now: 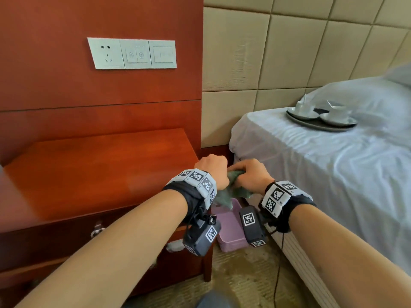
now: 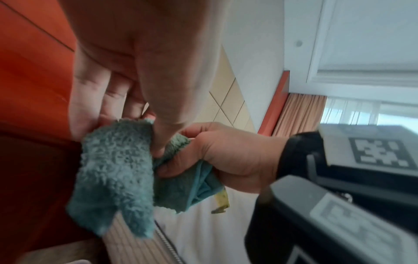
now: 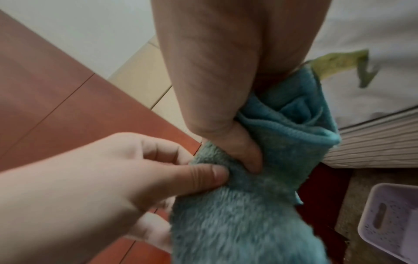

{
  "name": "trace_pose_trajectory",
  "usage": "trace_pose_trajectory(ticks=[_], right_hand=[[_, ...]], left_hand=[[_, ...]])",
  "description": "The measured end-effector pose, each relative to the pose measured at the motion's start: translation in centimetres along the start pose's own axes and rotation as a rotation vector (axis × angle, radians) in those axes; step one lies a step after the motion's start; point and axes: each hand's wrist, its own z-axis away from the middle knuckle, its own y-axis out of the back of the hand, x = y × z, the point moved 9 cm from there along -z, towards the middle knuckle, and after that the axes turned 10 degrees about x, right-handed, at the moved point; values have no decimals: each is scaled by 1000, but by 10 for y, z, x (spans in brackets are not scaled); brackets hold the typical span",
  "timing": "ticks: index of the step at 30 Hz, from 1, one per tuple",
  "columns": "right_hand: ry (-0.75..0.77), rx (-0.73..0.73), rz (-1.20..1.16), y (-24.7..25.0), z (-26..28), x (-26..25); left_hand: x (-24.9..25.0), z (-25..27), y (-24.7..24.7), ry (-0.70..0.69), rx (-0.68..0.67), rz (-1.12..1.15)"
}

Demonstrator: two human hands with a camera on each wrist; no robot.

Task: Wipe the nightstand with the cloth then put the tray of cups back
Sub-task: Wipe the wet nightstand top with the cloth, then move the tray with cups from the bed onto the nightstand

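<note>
While both hands meet in the gap between the nightstand (image 1: pixel 95 165) and the bed (image 1: pixel 322 165), they share one fluffy blue-green cloth (image 1: pixel 231 192). The left hand (image 1: pixel 213 172) has its thumb and fingers curled on one end of the cloth, and that end hangs down loose below the grip. The right hand (image 1: pixel 251 176) is closed in a fist round the other end, which is bunched up tight inside it. From the right wrist, a yellow-green tag (image 3: pixel 339 62) sticks out of the cloth behind the fist. The cloth is up in the air, near the front right corner of the nightstand but not touching it. The top of the nightstand is red-brown wood and shiny. A tray (image 1: pixel 320 124) sits on the white sheet of the bed, well apart from the hands, close to the pillow (image 1: pixel 367 94). Two white cups (image 1: pixel 335 111) on saucers stand on the tray. Down on the floor, below the hands, is a light purple bin (image 1: pixel 229 230). White wall switches (image 1: pixel 133 53) sit on the wood panel above the nightstand.
</note>
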Motion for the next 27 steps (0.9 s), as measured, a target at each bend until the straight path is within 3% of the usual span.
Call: trace_pose_trajectory(ticks=[6,13,18,20,23,27], right_hand=[[-220,187,-172,30,-20,57],[-288,99,-380,13,-47,68],[-277,154,-473,45,-77,64],[-337,194,-599,62,-94,72],[-418,226,-967,87,-125,86],[-515,251,-1035,125,-163,117]], left_hand=[[19,-37,-13,130,44,271],[23,-70,-38,232,-22,479],[35,-119,-47,423,-117,899],[48,-148,-49,466,-139,1054],[77,-188,-32,433,-117,1130],[112,-252,-32,355,-126,1100]])
